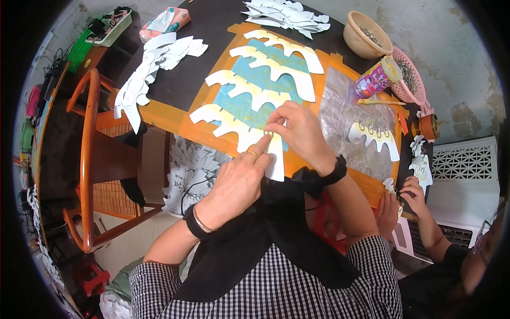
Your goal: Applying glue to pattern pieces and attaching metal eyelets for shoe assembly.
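A white scalloped piece point(245, 137) with a yellowish glue-like coating along its toothed edge lies nearest me on a blue-topped board point(239, 109). My left hand point(241, 178) holds its right end down, index finger stretched out and other fingers curled. Close to that fingertip, my right hand point(297, 130) is closed in a pinch over the coated edge, on what looks like a small metal loop, mostly hidden. Farther up the board lie several similar coated pieces point(255, 95). A finished-looking piece with metal loops point(374, 139) rests on the plastic sheet point(340, 111) to the right.
Stacks of white cut pieces point(287, 16) lie at the back and left. Beige point(366, 34) and pink baskets point(409, 74) of small metal parts stand at the right, beside a purple can point(378, 77) and brush point(380, 101). Another person's hands point(413, 194) work at the right edge.
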Motion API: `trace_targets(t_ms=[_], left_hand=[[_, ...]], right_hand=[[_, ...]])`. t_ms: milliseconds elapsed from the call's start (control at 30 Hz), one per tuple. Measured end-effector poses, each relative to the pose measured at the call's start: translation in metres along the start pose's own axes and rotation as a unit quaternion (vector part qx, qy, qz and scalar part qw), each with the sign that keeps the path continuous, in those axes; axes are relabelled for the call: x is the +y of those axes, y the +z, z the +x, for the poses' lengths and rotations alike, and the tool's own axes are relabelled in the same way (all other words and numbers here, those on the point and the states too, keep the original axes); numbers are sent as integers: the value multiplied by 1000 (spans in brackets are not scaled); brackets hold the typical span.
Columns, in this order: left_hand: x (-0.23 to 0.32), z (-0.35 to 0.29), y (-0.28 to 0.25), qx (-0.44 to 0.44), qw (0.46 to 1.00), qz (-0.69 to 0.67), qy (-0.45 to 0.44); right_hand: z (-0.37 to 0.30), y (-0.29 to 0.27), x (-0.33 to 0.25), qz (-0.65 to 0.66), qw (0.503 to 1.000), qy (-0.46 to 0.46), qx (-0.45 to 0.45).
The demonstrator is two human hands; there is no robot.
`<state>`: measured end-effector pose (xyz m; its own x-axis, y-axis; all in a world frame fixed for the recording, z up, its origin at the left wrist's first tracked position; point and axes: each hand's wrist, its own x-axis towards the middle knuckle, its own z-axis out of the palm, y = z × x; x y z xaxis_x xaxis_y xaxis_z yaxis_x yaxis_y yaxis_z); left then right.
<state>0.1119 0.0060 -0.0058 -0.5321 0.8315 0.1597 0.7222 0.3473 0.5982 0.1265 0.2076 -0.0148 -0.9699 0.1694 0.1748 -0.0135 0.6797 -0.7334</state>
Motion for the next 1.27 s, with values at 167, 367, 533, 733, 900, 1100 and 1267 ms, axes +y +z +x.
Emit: trace_targets(t_ms=[167, 367, 533, 733, 900, 1100, 1267], left_hand=[[0, 5, -9, -28, 997, -67, -23], [-5, 14, -16, -39, 953, -279, -112], [-7, 14, -14, 34, 913, -374, -159], [-20, 6, -8, 66, 880, -429, -193], [-15, 9, -8, 92, 872, -437, -200], [-2, 11, -14, 105, 878, -423, -195], [-3, 5, -16, 67, 886, -416, -194]], right_hand=[[-3, -1, 10, -36, 999, -22, 17], [-5, 1, 13, -71, 997, -24, 30], [-6, -3, 11, -22, 999, -26, 31], [-7, -6, 6, 21, 997, -3, 79], [-12, -16, -20, 106, 992, -29, 56], [-18, -10, -37, 189, 980, -46, -50], [-15, -19, -48, 317, 924, 118, -180]])
